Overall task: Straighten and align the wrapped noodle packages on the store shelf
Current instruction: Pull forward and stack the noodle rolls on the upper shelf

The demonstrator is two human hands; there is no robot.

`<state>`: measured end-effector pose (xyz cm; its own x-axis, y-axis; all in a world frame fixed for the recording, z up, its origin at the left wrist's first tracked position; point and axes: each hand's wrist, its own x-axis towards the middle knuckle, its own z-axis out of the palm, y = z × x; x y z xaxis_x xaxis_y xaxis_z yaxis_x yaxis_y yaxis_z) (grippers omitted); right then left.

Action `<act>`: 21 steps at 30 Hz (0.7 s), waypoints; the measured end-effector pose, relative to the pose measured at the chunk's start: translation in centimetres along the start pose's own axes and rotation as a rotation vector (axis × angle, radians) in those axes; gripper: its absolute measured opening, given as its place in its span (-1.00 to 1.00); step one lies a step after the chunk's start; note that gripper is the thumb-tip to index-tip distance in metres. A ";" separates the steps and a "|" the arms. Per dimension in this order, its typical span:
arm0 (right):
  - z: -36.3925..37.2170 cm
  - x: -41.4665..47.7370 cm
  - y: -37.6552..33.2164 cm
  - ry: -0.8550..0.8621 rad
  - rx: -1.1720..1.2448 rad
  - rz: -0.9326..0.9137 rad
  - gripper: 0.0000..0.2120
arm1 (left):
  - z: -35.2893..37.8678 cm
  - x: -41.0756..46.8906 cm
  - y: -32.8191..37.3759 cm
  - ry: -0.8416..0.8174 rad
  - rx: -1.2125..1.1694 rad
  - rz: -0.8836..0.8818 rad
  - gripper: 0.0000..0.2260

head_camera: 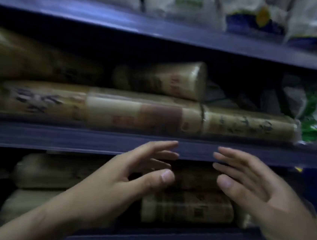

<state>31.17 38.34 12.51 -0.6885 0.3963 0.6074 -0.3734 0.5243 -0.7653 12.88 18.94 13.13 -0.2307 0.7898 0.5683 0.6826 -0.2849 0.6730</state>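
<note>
Both my left hand (128, 175) and right hand (254, 186) hang spread and empty; the skewed top package (164, 79) lies above them (left slightly nearer), long axis slanting across the shelf.

The view is filled by a dark blue metal shelving unit with three shelf edges in sight: an upper shelf edge (163, 30) slanting down to the right, a middle shelf edge (54, 136) running level, and a lower shelf edge (180, 239) near the bottom. The light is dim, and the recesses behind the goods fall into near black. The whole picture is blurred. White bags (185, 1) stand on the top shelf.
</note>
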 end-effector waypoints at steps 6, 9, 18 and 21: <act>5.4 3.1 -3.6 -0.010 -0.019 -0.083 -0.31 | -9.3 -3.8 3.6 0.160 0.116 0.039 -0.56; 8.3 4.4 -5.4 -0.053 -0.013 -0.109 -0.33 | -13.1 -5.1 4.7 0.221 0.142 0.068 -0.60; 15.9 8.8 -9.6 -0.132 -0.063 -0.184 -0.45 | -20.9 -8.0 5.0 0.433 0.214 0.060 -0.68; 17.7 11.1 -10.4 -0.166 -0.105 -0.183 -0.53 | -22.7 -8.4 4.7 0.524 0.251 0.079 -0.69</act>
<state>16.37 23.93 23.41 -0.7116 0.1629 0.6835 -0.4402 0.6548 -0.6144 2.25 -1.39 22.28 -0.4408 0.3796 0.8134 0.8403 -0.1439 0.5226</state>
